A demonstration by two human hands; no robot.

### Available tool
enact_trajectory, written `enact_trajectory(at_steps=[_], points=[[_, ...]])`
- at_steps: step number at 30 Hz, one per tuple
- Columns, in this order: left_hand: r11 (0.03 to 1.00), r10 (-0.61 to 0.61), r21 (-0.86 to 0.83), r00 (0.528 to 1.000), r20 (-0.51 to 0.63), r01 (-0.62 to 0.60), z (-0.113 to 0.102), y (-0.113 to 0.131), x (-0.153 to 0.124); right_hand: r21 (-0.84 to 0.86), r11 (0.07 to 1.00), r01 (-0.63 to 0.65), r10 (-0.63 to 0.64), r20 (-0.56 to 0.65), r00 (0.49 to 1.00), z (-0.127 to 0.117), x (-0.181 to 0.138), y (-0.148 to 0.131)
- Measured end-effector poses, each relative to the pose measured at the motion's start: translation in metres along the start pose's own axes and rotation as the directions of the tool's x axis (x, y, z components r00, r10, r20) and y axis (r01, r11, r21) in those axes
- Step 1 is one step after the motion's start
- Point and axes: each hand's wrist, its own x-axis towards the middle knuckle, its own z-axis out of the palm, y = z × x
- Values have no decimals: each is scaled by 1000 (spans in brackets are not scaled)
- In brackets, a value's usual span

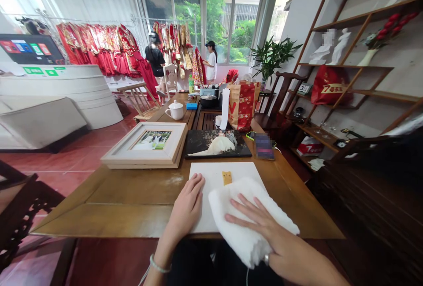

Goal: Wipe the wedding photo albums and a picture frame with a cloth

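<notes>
You're at a wooden table (132,189), red gowns (99,48) hanging far behind the white board (211,176), a framed photo (147,145) beyond its left corner. Your left hand (187,206) lies flat on the board's left edge, fingers together. Your right hand (261,224), fingers spread, presses the white towel (244,246) over its near right corner.
</notes>
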Motion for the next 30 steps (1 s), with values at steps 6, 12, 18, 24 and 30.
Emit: enact_trajectory(at_steps=[6, 12, 18, 24, 30], points=[[1000, -2, 16, 1000, 6, 2, -2, 0, 0, -113, 992, -54, 40, -120, 992, -24, 44, 39], [1000, 30, 11, 999, -13, -30, -3, 0, 0, -178, 962, -207, 177, -172, 969, -44, 105, 46], [1000, 17, 2, 1000, -15, -17, -1, -1, 0, -175, 982, -73, 58, -91, 994, -19, 94, 13], [1000, 11, -17, 1000, -6, -11, 0, -1, 0, -80, 996, 42, -42, 1, 999, -1, 26, -9], [1000, 3, -15, 1000, -19, -3, 0, -1, 0, -151, 988, -34, 26, -52, 998, -2, 10, -2]])
